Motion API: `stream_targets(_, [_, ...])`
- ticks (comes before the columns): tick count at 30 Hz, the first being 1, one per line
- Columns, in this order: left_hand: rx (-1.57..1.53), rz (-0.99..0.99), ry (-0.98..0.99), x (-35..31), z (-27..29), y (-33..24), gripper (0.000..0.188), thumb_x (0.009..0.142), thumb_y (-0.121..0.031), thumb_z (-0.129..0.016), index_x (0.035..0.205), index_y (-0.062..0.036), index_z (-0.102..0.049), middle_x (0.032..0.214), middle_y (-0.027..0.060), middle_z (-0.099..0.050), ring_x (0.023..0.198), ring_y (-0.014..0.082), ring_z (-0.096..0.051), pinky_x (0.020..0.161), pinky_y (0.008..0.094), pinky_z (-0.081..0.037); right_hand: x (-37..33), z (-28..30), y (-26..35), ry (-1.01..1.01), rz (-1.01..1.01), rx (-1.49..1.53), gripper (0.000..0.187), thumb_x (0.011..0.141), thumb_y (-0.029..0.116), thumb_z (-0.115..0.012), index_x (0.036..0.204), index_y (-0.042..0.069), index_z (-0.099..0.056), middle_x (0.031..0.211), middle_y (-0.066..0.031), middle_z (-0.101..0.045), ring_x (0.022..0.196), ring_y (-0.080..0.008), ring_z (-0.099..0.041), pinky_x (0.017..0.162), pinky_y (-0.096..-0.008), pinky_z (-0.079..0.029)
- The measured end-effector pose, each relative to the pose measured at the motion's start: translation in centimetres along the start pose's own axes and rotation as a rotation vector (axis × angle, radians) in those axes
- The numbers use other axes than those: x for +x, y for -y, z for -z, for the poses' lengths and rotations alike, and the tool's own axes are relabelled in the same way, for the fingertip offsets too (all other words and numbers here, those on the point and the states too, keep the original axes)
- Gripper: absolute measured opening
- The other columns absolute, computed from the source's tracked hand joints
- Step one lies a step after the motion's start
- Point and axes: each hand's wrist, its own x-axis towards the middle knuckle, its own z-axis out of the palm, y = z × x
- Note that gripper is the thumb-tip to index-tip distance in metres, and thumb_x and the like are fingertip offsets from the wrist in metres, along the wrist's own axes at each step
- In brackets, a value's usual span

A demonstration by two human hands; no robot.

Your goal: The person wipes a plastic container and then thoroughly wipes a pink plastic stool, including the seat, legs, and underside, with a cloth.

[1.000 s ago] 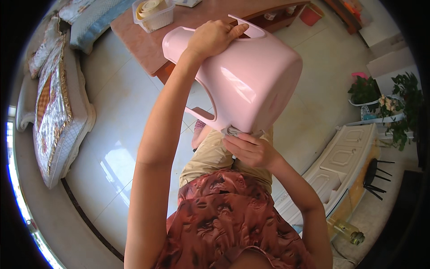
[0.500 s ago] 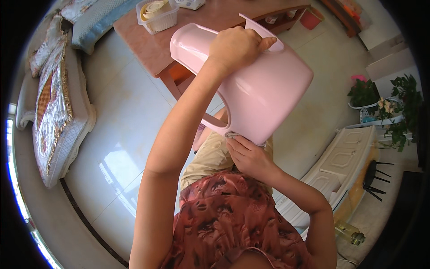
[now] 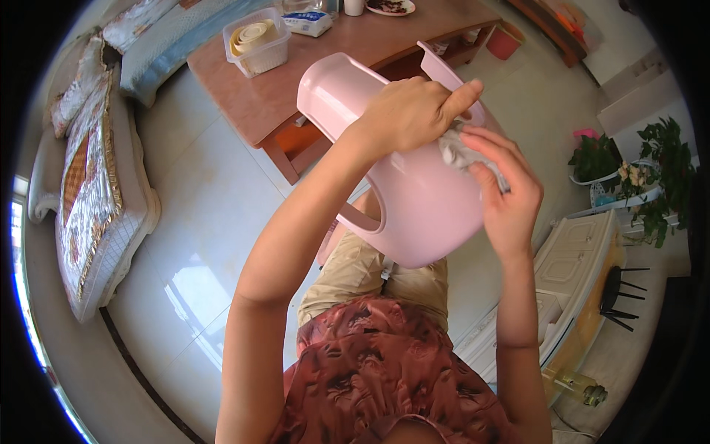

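A glossy pink plastic stool (image 3: 425, 203) is held up in front of me, tipped on its side, with its legs toward the table and an arched opening on its left. My left hand (image 3: 410, 115) grips it near the upper edge, the thumb sticking out to the right; the fingertips are hidden behind the plastic. In my right hand (image 3: 512, 189) a crumpled whitish cloth (image 3: 460, 152) is pinched against the stool's upper right side, just beside the left hand.
Beyond the stool stands a brown table (image 3: 237, 96) bearing a clear plastic tub (image 3: 259, 55), a white packet (image 3: 307, 24) and a plate (image 3: 390, 6). A cushioned sofa (image 3: 96, 214) lines the left. White cabinets (image 3: 573, 251) and potted plants (image 3: 658, 177) stand at the right.
My right hand has moved the cloth from the stool's lower edge up to its upper right side. The stool has shifted slightly right and its tilt has changed.
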Motion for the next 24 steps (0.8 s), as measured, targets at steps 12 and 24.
stream_targets(12, [-0.009, 0.227, 0.179, 0.5, 0.2, 0.4, 0.073, 0.100, -0.061, -0.025, 0.095, -0.0112, -0.078, 0.086, 0.0141, -0.074, 0.090, 0.0321, -0.068, 0.090, 0.0369, -0.049, -2.0, 0.0, 0.2, 0.401, 0.539, -0.347, 0.023, 0.072, 0.000, -0.063, 0.092, 0.004, -0.073, 0.110, -0.0069, -0.066, 0.109, -0.0244, -0.060, 0.093, -0.0372, -0.050])
stream_targets(24, [-0.301, 0.081, 0.144, 1.4, 0.0, -0.1, 0.059, 0.100, -0.053, -0.031, 0.102, -0.0144, -0.076, 0.077, 0.0119, -0.072, 0.080, 0.0325, -0.068, 0.080, 0.0388, -0.050, -3.7, 1.7, -0.4, 0.208, 0.238, -0.214, 0.033, 0.077, -0.008, -0.059, 0.104, 0.005, -0.072, 0.119, -0.0058, -0.066, 0.109, -0.0251, -0.059, 0.097, -0.0386, -0.046])
